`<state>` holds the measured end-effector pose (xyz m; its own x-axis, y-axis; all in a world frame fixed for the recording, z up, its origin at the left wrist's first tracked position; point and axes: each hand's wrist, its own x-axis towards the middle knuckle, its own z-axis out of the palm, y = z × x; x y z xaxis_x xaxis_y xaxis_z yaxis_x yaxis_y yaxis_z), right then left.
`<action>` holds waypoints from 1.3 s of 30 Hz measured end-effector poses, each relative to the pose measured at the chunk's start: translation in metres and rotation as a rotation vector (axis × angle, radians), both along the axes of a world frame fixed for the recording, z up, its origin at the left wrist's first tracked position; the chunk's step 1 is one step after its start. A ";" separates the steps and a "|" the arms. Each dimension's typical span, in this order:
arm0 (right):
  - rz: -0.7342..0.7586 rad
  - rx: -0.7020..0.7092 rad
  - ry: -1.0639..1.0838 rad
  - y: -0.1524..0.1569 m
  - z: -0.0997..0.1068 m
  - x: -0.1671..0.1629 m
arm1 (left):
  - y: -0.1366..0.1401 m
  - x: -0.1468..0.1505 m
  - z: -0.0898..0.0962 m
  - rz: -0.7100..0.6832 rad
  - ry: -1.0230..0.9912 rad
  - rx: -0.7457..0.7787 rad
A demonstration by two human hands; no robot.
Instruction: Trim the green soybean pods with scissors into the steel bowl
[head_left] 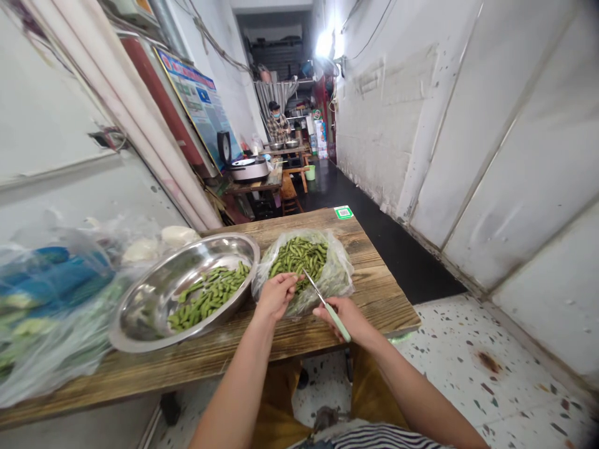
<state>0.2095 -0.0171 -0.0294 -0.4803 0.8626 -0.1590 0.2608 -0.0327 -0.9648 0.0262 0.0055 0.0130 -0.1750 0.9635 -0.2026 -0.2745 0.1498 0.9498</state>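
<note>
Green bean pods (302, 252) are heaped in a clear plastic bag (343, 265) with its mouth turned open, set just to the right of a wide basin of shiny stainless steel (156, 282); more pods are gathered inside the basin, toward its right side. Both containers are carried by a worktop of brown wood-grained planks (374, 287). Right of the basin, the bare left hand (276, 295) is held over the bag, its fingers pinched together, seemingly on a single pod too small to be made out fully. Farther right of the basin, a slim metal-bladed cutting tool with a pale green handle (337, 322) is gripped by the bare right hand (354, 319), its fingers wrapped about the handle and the blade tip held near the left fingertips. Left of the basin, thin clear plastic bags with blue and green contents (70, 287) are piled. Well beyond the basin, a pale rice cooker with its dark lid raised (250, 171) is seen, and farther back, a person in a checked shirt (278, 128)
</note>
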 end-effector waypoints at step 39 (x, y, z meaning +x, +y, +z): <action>-0.023 0.160 -0.110 0.008 0.003 0.004 | 0.004 -0.015 -0.002 -0.029 0.278 0.013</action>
